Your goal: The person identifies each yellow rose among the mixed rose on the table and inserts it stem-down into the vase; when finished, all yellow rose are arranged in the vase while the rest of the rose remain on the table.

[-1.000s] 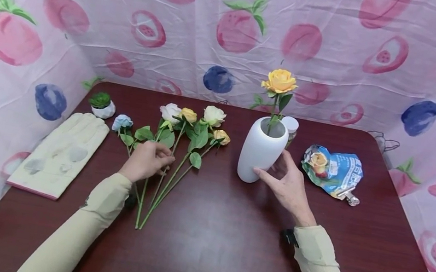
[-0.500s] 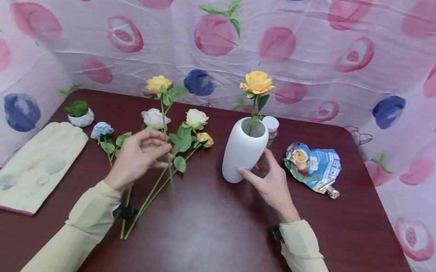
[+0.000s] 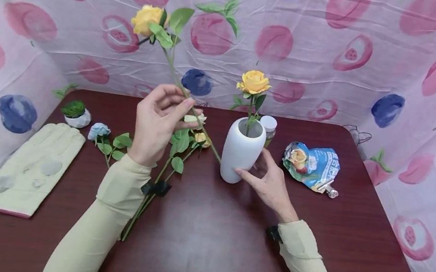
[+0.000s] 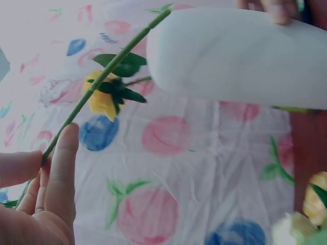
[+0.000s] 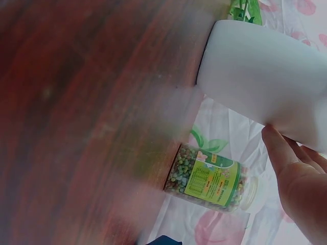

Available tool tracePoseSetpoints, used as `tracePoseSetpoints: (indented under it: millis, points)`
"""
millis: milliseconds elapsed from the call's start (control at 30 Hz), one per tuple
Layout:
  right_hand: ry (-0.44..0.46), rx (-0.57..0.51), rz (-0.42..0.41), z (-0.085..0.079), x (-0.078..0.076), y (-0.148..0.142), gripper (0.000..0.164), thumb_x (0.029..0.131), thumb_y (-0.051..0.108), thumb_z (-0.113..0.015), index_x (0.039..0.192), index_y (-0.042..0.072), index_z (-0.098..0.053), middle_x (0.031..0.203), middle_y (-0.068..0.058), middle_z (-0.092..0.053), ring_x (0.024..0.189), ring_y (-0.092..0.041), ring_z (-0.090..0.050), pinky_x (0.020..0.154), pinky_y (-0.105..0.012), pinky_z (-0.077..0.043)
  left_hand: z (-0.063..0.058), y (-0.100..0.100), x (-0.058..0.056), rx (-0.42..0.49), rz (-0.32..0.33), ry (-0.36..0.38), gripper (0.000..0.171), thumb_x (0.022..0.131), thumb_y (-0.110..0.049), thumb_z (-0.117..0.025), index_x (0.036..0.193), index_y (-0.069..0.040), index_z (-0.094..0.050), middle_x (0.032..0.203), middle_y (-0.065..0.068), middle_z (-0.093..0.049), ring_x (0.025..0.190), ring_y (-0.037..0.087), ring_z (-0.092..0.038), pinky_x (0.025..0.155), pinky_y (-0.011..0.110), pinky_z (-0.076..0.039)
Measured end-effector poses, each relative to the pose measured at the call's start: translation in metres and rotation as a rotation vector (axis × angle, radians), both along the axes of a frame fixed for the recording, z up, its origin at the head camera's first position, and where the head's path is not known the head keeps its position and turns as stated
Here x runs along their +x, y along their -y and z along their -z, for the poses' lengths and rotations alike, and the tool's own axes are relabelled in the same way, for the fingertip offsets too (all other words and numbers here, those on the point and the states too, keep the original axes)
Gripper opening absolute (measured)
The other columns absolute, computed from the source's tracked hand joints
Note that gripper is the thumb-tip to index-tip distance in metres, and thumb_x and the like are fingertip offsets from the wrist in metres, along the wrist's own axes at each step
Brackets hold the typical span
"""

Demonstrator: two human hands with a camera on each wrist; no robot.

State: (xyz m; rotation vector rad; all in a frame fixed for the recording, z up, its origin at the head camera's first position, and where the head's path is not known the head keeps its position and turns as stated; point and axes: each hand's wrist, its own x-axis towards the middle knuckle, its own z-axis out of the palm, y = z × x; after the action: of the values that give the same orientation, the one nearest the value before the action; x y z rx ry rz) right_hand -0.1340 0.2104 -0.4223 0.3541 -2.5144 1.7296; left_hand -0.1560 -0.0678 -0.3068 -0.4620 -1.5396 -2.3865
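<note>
A: Head view, left hand?

B: One. Thumb and fingers pinched the stem of a yellow rose. Its bloom stood tilted, above and left of those fingers; the stem slanted down to their right, its lower end by the white vase.

A: Right hand?

B: One. Thumb and fingers gripped the vase low on its right side. A second yellow rose stood in its mouth, above those fingers. A lidded jar stood just beyond them; a blue pouch with a metal clip lay to their right.

A: Other items?

B: A white rose and a smaller yellow rose lay under and just right of the left fingers. A blue flower, gloves and a potted plant were well to their left.

A: Left wrist view?

B: Thumb and fingers closed on the stem; its bare end ran from the fingertips past the vase's mouth, contact undetermined.

A: Right wrist view?

B: Fingers against the vase's wall, partly hidden behind it. The jar, green-labelled, held coloured pellets and stood near them, untouched.
</note>
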Motion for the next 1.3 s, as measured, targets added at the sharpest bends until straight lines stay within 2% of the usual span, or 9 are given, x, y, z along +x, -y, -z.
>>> tracePoseSetpoints:
  millis: [167, 267, 500, 700, 933, 1033, 1167, 1300]
  points:
    - [-0.005, 0.017, 0.001, 0.001, 0.001, 0.000, 0.071, 0.088, 0.024, -0.084, 0.148, 0.018, -0.047, 0.144, -0.009, -0.060, 0.132, -0.026, -0.060, 0.108, -0.044, -0.050, -0.013, -0.013, -0.005, 0.069, -0.008, -0.084, 0.015, 0.096, 0.004, -0.067, 0.109, 0.006, -0.060, 0.092, 0.009, -0.072, 0.081, 0.025, -0.076, 0.070, 0.045, -0.064]
    - [-0.001, 0.027, 0.002, 0.003, 0.002, 0.001, 0.071, 0.088, 0.024, -0.084, 0.148, 0.018, -0.048, 0.144, -0.009, -0.061, 0.132, -0.026, -0.061, 0.107, -0.044, -0.050, -0.016, -0.018, -0.008, 0.088, -0.023, -0.109, 0.014, 0.096, 0.005, -0.067, 0.108, 0.004, -0.061, 0.092, 0.008, -0.072, 0.082, 0.025, -0.076, 0.069, 0.045, -0.064]
    - [0.017, 0.042, 0.013, 0.001, 0.005, 0.002, 0.074, 0.086, 0.032, -0.085, 0.148, 0.020, -0.047, 0.145, -0.007, -0.060, 0.132, -0.024, -0.061, 0.107, -0.043, -0.051, -0.022, -0.025, -0.017, 0.105, -0.089, -0.150, 0.012, 0.096, 0.004, -0.067, 0.104, -0.005, -0.064, 0.090, 0.008, -0.070, 0.083, 0.022, -0.075, 0.069, 0.043, -0.064]
    - [0.021, 0.037, 0.018, 0.001, 0.004, 0.001, 0.074, 0.086, 0.034, -0.086, 0.148, 0.022, -0.047, 0.145, -0.005, -0.060, 0.132, -0.022, -0.061, 0.107, -0.041, -0.051, -0.024, -0.034, -0.025, 0.082, -0.120, -0.188, 0.012, 0.096, 0.002, -0.068, 0.105, -0.005, -0.063, 0.093, 0.011, -0.070, 0.083, 0.023, -0.075, 0.072, 0.045, -0.064]
    - [0.026, 0.041, 0.024, 0.003, 0.003, -0.001, 0.075, 0.086, 0.034, -0.085, 0.148, 0.021, -0.047, 0.145, -0.005, -0.060, 0.132, -0.022, -0.061, 0.107, -0.041, -0.051, -0.016, -0.051, -0.029, -0.046, -0.109, -0.173, 0.017, 0.095, 0.002, -0.069, 0.109, 0.007, -0.060, 0.096, 0.011, -0.070, 0.083, 0.020, -0.074, 0.073, 0.044, -0.064]
    - [0.024, 0.042, 0.026, 0.003, 0.002, -0.001, 0.074, 0.086, 0.034, -0.086, 0.148, 0.022, -0.047, 0.144, -0.005, -0.060, 0.132, -0.022, -0.061, 0.107, -0.042, -0.051, -0.008, -0.058, -0.029, -0.108, -0.090, -0.152, 0.020, 0.095, 0.002, -0.070, 0.111, 0.009, -0.060, 0.098, 0.017, -0.070, 0.084, 0.027, -0.075, 0.073, 0.043, -0.064]
    - [0.019, 0.041, 0.024, 0.002, 0.002, -0.001, 0.075, 0.086, 0.034, -0.086, 0.148, 0.022, -0.047, 0.144, -0.005, -0.060, 0.132, -0.022, -0.061, 0.107, -0.043, -0.051, 0.004, -0.068, -0.027, -0.196, -0.076, -0.114, 0.020, 0.095, -0.001, -0.072, 0.111, 0.006, -0.063, 0.100, 0.020, -0.070, 0.088, 0.035, -0.075, 0.073, 0.040, -0.064]
    - [0.017, 0.044, 0.023, 0.001, 0.001, -0.001, 0.075, 0.086, 0.034, -0.085, 0.149, 0.021, -0.046, 0.145, -0.005, -0.060, 0.132, -0.023, -0.061, 0.107, -0.043, -0.050, 0.013, -0.075, -0.026, -0.352, -0.118, -0.086, 0.018, 0.095, -0.010, -0.074, 0.109, -0.001, -0.067, 0.100, 0.015, -0.074, 0.091, 0.024, -0.075, 0.077, 0.033, -0.063]
